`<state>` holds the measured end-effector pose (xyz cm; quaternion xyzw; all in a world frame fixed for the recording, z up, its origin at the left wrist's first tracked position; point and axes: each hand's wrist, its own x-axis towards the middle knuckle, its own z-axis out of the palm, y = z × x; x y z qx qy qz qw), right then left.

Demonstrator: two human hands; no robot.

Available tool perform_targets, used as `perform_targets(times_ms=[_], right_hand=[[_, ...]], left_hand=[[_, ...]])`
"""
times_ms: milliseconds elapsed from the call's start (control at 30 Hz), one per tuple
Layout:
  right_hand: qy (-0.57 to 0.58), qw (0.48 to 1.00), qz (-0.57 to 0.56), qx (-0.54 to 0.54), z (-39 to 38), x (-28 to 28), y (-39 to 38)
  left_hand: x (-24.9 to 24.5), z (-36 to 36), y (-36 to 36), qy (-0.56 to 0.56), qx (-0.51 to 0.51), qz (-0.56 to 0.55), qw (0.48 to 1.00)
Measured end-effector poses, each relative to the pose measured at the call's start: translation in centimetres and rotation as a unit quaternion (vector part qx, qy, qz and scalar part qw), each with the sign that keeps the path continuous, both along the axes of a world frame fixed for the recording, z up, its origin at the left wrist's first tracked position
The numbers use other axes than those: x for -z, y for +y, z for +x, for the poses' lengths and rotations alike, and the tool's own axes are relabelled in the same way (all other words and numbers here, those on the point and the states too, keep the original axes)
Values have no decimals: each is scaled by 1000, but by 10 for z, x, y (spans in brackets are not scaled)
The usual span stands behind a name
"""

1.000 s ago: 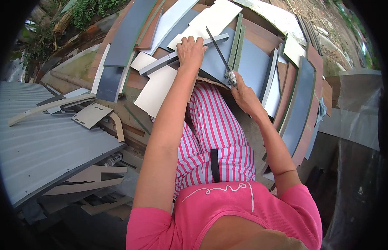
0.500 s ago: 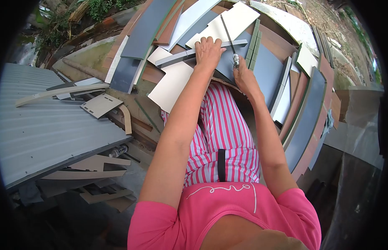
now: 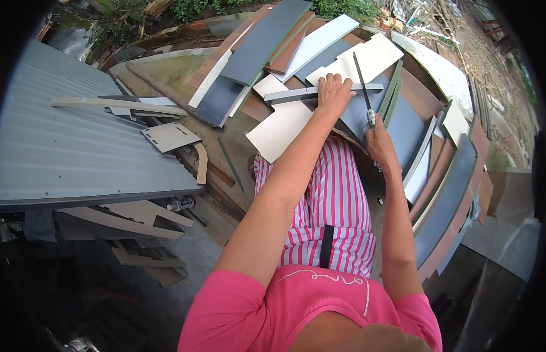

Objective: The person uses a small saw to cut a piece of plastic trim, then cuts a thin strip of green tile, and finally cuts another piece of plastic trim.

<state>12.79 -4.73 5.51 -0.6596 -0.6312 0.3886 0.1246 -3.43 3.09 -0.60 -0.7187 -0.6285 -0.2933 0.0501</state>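
Observation:
My left hand (image 3: 335,94) presses down on a narrow grey strip (image 3: 286,95), fingers curled over it. The strip lies across cream boards and has a seam left of the hand. In my right hand (image 3: 379,142) is the pale, wrapped-looking handle of a long, thin, saw-like blade (image 3: 361,79); its teeth cannot be made out. The blade points away from me and crosses the strip near its right end, just right of my left hand. A cream board (image 3: 284,130) juts out below the strip. Green strips (image 3: 394,97) lie right of the blade.
Overlapping grey, brown and white boards (image 3: 264,44) surround the work. More boards (image 3: 446,193) lean along the right. At left, cut pieces (image 3: 170,136) rest by a corrugated metal sheet (image 3: 79,152). A can (image 3: 181,204) lies under its edge.
The view has shifted, so everything appears farther right. My right hand has drawn the blade back toward me across the strip. My left hand keeps its place on the strip.

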Motion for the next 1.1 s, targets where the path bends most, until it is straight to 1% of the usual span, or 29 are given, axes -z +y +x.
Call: perform_targets(times_ms=[100,200,300,400,533,600,633,767,867,967,1033,1100], right_hand=[[-17,992,110,-52,-2,23,32],[-30,991,107,-69,1,26,31],[-40,991,109,-70,4,21,12],[-26,989,125,-68,3,23,6],[-24,992,111,-49,-2,18,20],[-33,994,85,-55,-3,17,34],[-25,988,134,-66,-2,28,44],[-35,984,155,-79,-11,31,65],[-34,988,139,-64,-10,34,59],[-40,983,163,-68,-7,37,49],[-35,985,155,-63,-8,36,44],[-32,987,147,-56,-13,25,41]], left_hand=[[-2,0,-1,0,-1,1,1000],[-4,-1,-2,1,-2,-7,1000],[-1,-2,-6,17,20,-13,1000],[-1,-1,-9,22,32,5,999],[0,3,-4,2,5,-3,1000],[1,4,-1,-8,0,-9,1000],[1,4,-1,-8,-3,-7,1000],[2,6,0,-5,-13,-5,1000],[1,6,-2,-3,-10,0,1000],[0,4,-6,8,9,3,1000],[-3,2,-8,16,19,3,1000],[-2,2,-8,10,21,7,1000]])
